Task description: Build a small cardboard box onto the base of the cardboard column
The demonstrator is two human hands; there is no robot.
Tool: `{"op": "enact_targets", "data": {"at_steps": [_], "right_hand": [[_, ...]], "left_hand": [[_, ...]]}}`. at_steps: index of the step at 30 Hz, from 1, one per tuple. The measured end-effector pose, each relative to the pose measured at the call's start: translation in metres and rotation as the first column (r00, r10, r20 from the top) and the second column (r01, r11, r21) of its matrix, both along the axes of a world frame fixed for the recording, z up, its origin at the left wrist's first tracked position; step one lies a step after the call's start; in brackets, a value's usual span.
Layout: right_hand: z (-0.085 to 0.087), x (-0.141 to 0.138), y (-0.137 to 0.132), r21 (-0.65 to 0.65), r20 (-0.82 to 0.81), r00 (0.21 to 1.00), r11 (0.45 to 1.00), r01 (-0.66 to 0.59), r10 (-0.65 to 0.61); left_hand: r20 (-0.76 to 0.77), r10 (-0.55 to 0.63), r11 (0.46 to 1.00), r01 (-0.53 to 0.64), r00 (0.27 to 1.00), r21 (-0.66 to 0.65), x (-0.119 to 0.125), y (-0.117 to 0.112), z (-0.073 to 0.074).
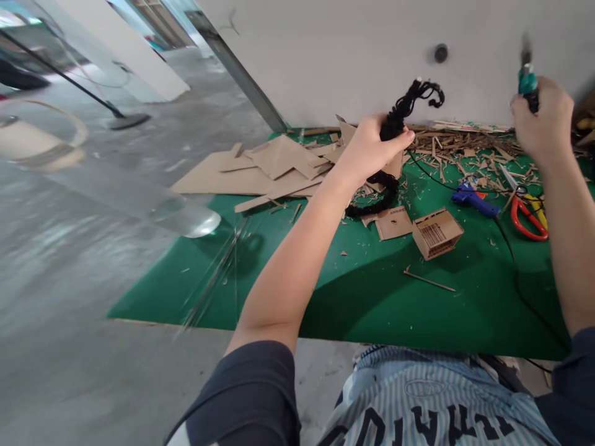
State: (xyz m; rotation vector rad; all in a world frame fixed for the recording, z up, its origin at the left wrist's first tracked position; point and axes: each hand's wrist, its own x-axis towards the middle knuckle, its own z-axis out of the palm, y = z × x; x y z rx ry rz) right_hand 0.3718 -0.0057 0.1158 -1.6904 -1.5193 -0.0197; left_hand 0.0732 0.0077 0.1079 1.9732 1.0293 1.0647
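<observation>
1. head view: the green table point(344, 291) spans the centre and right of the frame, its far edge against a pale wall, which probably stops loose pieces from slipping off the back.
2. flat cardboard sheets point(279, 164) overlap at upper centre, likely stacked there to leave the near side free for handling.
3. cardboard scraps point(469, 152) lie along the wall at upper right, as though swept back.
4. the left hand point(372, 145), upper centre, has its grip clamped on the black bundle, raised above the table, perhaps to lift it clear of the litter.
5. the right hand point(546, 121), upper right, has its grip clamped around the teal-handled tool, well apart from the left.
6. the black bundle point(400, 114) stands tilted out of the left fist, looped end upward; held low, its loops are left uncovered.
7. a small cardboard box point(437, 234) rests right of centre, outside the main litter.
8. red-handled scissors point(515, 210) lie by the right forearm, seemingly for easy reach.
9. the teal-handled tool point(527, 80) points upward, tip blurred; why it is upright i cannot tell.
10. a blue glue gun point(474, 199) lies on its side near the scissors, its cord leading lower right.
</observation>
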Motion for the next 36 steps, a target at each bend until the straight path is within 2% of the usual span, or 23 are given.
{"op": "enact_targets", "data": {"at_steps": [3, 4, 6, 8, 10, 12, 14, 16, 19, 22, 27, 30, 33, 36], "right_hand": [[-0.001, 0.018, -0.009, 0.098, 0.075, 0.975, 0.975, 0.2, -0.208], [-0.001, 0.022, -0.011, 0.121, 0.087, 0.969, 0.968, 0.22, -0.231], [-0.002, 0.025, -0.012, 0.123, 0.008, 0.984, 0.976, 0.178, -0.18], [-0.001, 0.022, -0.009, 0.072, -0.212, 0.975, 0.994, 0.079, -0.062], [0.001, 0.014, -0.005, 0.081, -0.553, 0.833, 0.996, 0.043, 0.009], [0.004, 0.005, -0.002, 0.131, -0.703, 0.709, 0.99, 0.045, 0.061], [0.009, -0.002, -0.003, 0.155, -0.762, 0.639, 0.988, 0.021, 0.106], [0.015, -0.005, -0.007, 0.155, -0.802, 0.576, 0.986, -0.054, 0.157], [0.021, -0.005, -0.015, 0.277, -0.845, 0.421, 0.943, -0.183, 0.329], [0.025, -0.005, -0.021, 0.357, -0.827, 0.369, 0.904, -0.238, 0.423], [0.026, -0.013, -0.026, 0.286, -0.848, 0.37, 0.916, -0.283, 0.379], [0.025, -0.027, -0.032, 0.226, -0.84, 0.387, 0.895, -0.385, 0.379], [0.025, -0.045, -0.041, 0.15, -0.854, 0.355, 0.833, -0.532, 0.38], [0.028, -0.064, -0.051, 0.003, -0.934, 0.273, 0.768, -0.64, 0.23]], "left_hand": [[0.005, -0.007, 1.0, 0.007, 1.0, -0.013, 0.0, 0.0, 0.0], [0.006, -0.012, 1.0, 0.012, 1.0, -0.016, 0.0, 0.001, -0.001], [0.004, -0.027, 0.999, 0.027, 1.0, -0.017, 0.0, 0.002, -0.002], [-0.003, -0.042, 0.999, 0.042, 0.999, -0.019, 0.0, 0.003, -0.002], [-0.012, -0.047, 0.999, 0.047, 0.999, -0.024, 0.0, 0.003, -0.003], [-0.022, -0.047, 0.999, 0.047, 0.999, -0.028, 0.0, 0.002, -0.003], [-0.025, -0.046, 0.999, 0.045, 0.999, -0.03, 0.0, 0.002, -0.004], [-0.018, -0.047, 0.999, 0.047, 0.999, -0.024, -0.001, 0.003, -0.005], [-0.011, -0.055, 0.998, 0.055, 0.998, -0.013, -0.001, 0.006, -0.007], [-0.035, -0.056, 0.998, 0.056, 0.998, -0.006, 0.0, 0.007, -0.007], [-0.076, -0.035, 0.999, 0.036, 0.996, 0.006, 0.001, 0.005, -0.006], [-0.039, 0.0, 1.0, 0.0, 0.999, 0.008, 0.001, 0.007, -0.006], [0.014, 0.066, 0.997, -0.067, 0.998, 0.025, 0.0, 0.013, -0.008], [0.037, 0.137, 0.987, -0.139, 0.99, 0.076, -0.004, 0.019, -0.009]]}}
